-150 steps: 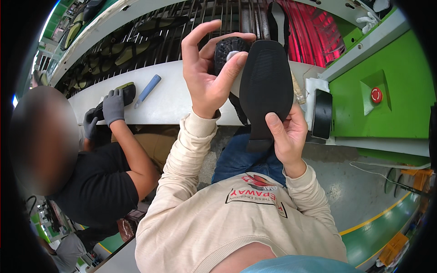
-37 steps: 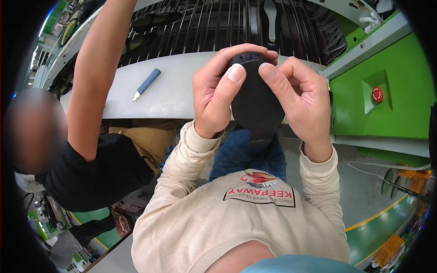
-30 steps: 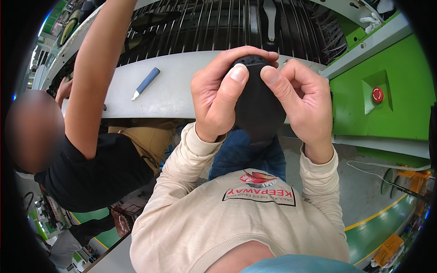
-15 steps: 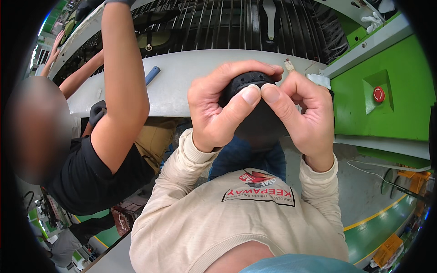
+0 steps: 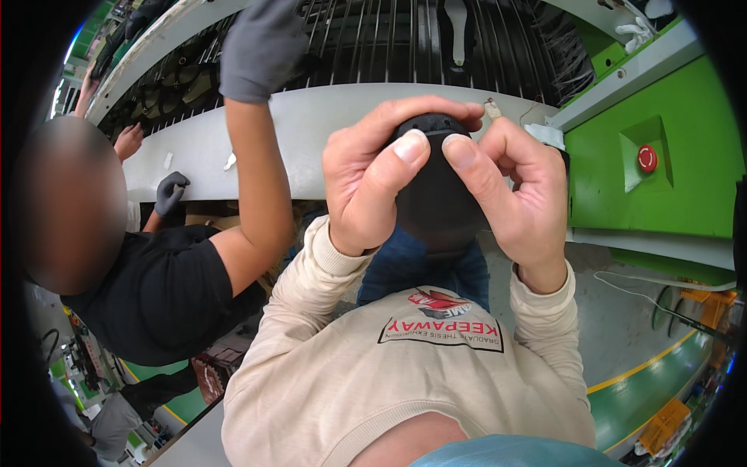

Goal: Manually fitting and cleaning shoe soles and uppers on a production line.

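Observation:
Before my chest I hold a black, rounded shoe part (image 5: 440, 187) with small dark dots along its far rim. Its exact kind is unclear. My left hand (image 5: 372, 167) wraps round its left side, with the fingers over the far end and the thumb pressed near the rim. On the other side my right hand (image 5: 523, 187) grips it, thumb on the near face and fingers curled behind. Both thumb tips point toward each other, a small gap apart. The palms hide part of the sides.
A pale ledge (image 5: 307, 117) runs along the roller conveyor (image 5: 373, 47), which carries a black shoe with a pale sole (image 5: 457, 35). At left, a co-worker's grey-gloved hand (image 5: 263, 54) reaches over. A green machine housing (image 5: 669, 101) with a red button (image 5: 647, 159) stands right.
My thumbs have drawn apart along the rim, and the black part shows more of its face. The co-worker's raised gloved hand has come lower into view and to the right.

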A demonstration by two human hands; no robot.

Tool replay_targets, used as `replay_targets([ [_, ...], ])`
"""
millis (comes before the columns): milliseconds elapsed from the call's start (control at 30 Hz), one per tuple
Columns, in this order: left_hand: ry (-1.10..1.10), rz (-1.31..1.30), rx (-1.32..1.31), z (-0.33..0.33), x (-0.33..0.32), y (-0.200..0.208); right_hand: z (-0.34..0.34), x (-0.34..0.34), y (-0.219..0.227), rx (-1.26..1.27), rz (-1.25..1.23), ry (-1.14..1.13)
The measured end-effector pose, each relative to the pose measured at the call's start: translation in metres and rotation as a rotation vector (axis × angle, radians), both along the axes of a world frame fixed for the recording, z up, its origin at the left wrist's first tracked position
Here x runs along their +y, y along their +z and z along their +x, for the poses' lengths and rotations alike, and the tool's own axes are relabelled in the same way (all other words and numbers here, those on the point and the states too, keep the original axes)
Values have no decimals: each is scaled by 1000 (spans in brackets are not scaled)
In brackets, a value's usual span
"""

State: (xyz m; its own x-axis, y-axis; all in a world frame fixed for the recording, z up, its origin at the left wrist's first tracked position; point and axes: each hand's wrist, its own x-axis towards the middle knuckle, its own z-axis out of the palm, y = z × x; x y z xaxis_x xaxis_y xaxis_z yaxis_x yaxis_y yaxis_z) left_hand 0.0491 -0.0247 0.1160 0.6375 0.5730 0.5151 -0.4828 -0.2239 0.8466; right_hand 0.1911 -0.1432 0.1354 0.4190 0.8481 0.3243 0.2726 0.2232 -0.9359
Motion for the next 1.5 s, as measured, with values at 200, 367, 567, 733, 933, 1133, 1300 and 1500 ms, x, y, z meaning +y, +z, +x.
replay_targets([
  [200,56,-6,-28,22,10,-8,5,21,-12,91,64,-92],
  [367,-130,-174,-31,36,43,-37,7,38,-17,-22,41,-70],
  [567,-75,-239,-2,51,60,-53,22,57,-27,-78,99,-146],
  [733,38,-201,-44,60,55,-49,33,58,-31,-128,70,-169],
  [933,28,-148,-42,63,52,-44,35,58,-32,-14,82,-119],
  [1133,45,-90,-3,60,52,-47,33,59,-35,-60,103,-154],
  [1300,194,275,-69,61,51,-53,36,57,-41,-29,126,-135],
  [1500,194,248,26,46,43,-49,33,44,-40,-83,120,-139],
])
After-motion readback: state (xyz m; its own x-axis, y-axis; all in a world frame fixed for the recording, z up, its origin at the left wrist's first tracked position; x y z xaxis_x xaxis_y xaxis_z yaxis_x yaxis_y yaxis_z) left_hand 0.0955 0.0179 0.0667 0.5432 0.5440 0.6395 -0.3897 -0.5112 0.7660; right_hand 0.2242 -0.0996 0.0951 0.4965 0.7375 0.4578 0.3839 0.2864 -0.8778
